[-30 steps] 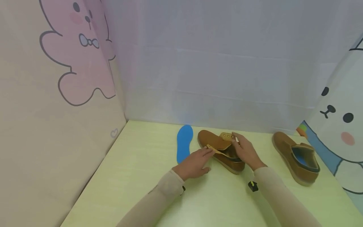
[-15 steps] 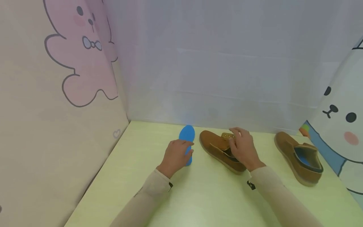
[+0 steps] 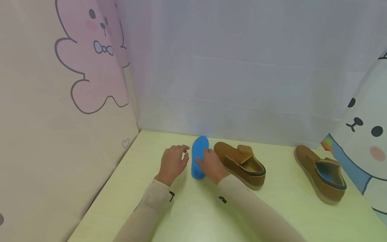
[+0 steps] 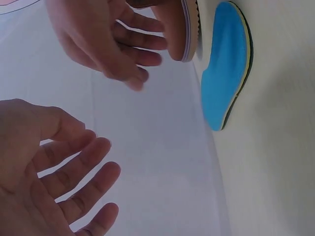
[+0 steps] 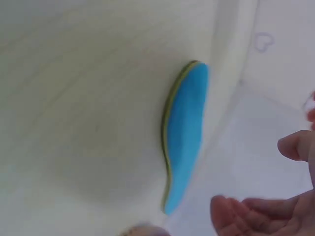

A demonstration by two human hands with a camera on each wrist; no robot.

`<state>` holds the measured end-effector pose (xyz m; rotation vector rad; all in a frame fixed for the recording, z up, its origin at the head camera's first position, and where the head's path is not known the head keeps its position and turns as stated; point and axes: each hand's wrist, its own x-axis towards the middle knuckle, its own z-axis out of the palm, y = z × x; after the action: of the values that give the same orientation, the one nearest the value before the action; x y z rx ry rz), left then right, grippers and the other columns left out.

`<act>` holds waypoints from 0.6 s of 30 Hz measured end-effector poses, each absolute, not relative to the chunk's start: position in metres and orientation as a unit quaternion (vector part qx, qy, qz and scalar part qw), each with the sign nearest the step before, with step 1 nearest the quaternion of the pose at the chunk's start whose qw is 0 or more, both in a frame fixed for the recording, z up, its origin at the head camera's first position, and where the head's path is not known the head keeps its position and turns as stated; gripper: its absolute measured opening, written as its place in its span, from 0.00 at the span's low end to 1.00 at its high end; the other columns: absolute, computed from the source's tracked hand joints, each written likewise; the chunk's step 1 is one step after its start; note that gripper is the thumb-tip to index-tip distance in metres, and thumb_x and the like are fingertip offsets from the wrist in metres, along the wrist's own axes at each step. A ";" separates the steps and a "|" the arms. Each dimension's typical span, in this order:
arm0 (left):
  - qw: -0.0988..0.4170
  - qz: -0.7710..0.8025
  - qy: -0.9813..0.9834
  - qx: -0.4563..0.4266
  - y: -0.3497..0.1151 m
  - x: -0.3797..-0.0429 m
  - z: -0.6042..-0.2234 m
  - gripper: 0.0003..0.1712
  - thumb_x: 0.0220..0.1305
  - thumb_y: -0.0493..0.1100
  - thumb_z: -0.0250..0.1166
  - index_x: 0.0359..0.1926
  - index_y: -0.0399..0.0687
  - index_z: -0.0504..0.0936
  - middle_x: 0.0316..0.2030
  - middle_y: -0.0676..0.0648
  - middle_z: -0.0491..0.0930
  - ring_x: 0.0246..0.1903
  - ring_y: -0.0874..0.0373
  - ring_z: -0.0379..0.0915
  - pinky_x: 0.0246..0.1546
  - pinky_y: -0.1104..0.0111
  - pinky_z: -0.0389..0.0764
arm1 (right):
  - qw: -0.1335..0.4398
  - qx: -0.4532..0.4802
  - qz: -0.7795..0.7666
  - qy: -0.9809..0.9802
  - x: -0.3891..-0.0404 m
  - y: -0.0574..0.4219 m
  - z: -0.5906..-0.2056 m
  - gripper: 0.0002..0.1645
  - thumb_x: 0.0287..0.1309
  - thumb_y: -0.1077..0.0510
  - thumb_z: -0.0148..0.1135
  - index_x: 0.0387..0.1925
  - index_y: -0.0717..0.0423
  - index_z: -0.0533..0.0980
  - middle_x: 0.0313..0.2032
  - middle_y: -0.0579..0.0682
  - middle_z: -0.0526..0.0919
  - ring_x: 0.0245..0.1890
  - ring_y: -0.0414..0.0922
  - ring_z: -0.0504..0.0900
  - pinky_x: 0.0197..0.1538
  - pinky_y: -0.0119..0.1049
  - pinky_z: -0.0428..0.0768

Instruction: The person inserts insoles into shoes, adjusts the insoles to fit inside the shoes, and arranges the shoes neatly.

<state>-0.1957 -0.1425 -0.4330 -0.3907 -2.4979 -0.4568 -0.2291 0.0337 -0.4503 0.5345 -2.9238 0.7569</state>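
Note:
A blue insole (image 3: 198, 148) lies flat on the table. In the left wrist view the insole (image 4: 226, 64) shows a pale, thin edge with dark underside. My right hand (image 3: 213, 165) hovers over the insole with relaxed, bent fingers, apart from it in the wrist views. To the left of the insole, my left hand (image 3: 172, 164) is held in the air, fingers loosely bent and holding nothing. Just right of the insole stands a brown shoe (image 3: 232, 158), its eyelet flap spread outward; my right hand and wrist hide part of its side.
A second brown shoe (image 3: 320, 176), with blue inside it, stands at the table's right side. A pale curtain (image 3: 235, 87) hangs along the back edge, and a printed cloth (image 3: 102, 134) borders the left. Light yellow tabletop (image 3: 193, 215) extends in front.
Both hands have left the shoe. My left hand has moved left, past the insole; my right hand has swung left from the shoe's opening to above the insole.

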 end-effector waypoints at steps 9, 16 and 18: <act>0.265 -0.181 -0.936 -0.146 -0.141 -0.199 -0.443 0.09 0.66 0.36 0.66 0.45 0.46 0.88 0.36 0.49 0.87 0.37 0.48 0.82 0.39 0.53 0.81 | 0.068 0.078 0.113 -0.988 -0.272 0.003 -0.492 0.46 0.67 0.35 0.61 0.52 0.80 0.76 0.46 0.72 0.80 0.48 0.63 0.79 0.54 0.53 0.77; 0.255 -0.175 -0.938 -0.156 -0.142 -0.201 -0.442 0.08 0.67 0.37 0.65 0.44 0.47 0.89 0.35 0.50 0.87 0.37 0.50 0.81 0.38 0.55 0.82 | 0.024 0.029 0.053 -0.998 -0.284 -0.010 -0.506 0.50 0.58 0.22 0.57 0.35 0.69 0.84 0.37 0.65 0.82 0.44 0.60 0.75 0.52 0.53 0.70; 0.257 -0.173 -0.938 -0.154 -0.143 -0.200 -0.440 0.08 0.67 0.37 0.66 0.43 0.47 0.89 0.35 0.50 0.87 0.37 0.50 0.81 0.38 0.55 0.82 | 0.018 0.035 0.048 -0.998 -0.284 -0.012 -0.506 0.50 0.56 0.21 0.59 0.34 0.68 0.85 0.37 0.64 0.82 0.45 0.59 0.75 0.52 0.53 0.70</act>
<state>-0.1997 -0.1433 -0.4399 -0.4165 -2.5453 -0.4694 -0.2842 -0.0122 -0.5061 0.1087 -3.1001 0.1484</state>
